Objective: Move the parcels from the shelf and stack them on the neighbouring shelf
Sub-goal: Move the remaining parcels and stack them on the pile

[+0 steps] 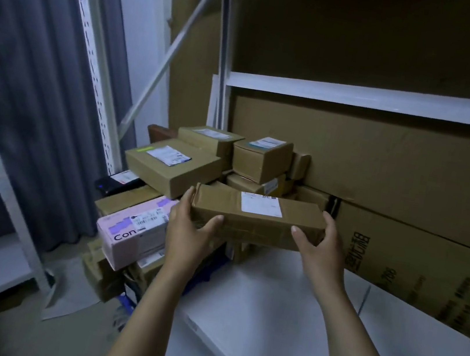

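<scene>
Over the far end of the white shelf board (270,299), a long brown cardboard parcel with a white label (254,223) is held level, one hand at each end. The left hand (186,231) grasps its left end, fingers (185,199) curled round the end face and thumb on the near side. The right hand (322,248) clasps the right end the same way. Past the board's far left corner, more parcels are piled: a flat brown labelled box (168,168), a small brown box (261,159) and a pink printed carton (134,233). Large flat brown cardboard (397,165) stands along the board's back.
</scene>
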